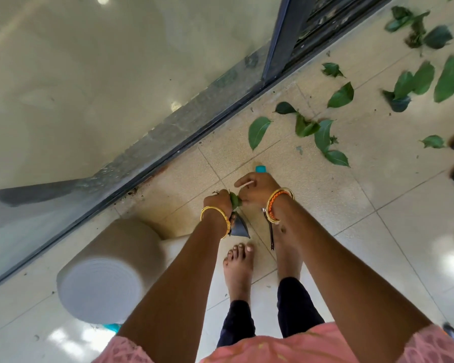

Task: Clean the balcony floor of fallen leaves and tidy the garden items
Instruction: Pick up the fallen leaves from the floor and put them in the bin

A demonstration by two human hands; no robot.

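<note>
I have my left hand [216,203] clenched round a wad of gathered leaves [235,199], my right hand [256,189] pinching at it (holding something teal-tipped too), so I'd compact it before reaching for the scattered leaves [323,134] on the floor [378,192].

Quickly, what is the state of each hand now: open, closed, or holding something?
Left hand: closed, its grip on crumpled green fallen leaves.
Right hand: closed on a turquoise-tipped object; what it is cannot be told.
</note>
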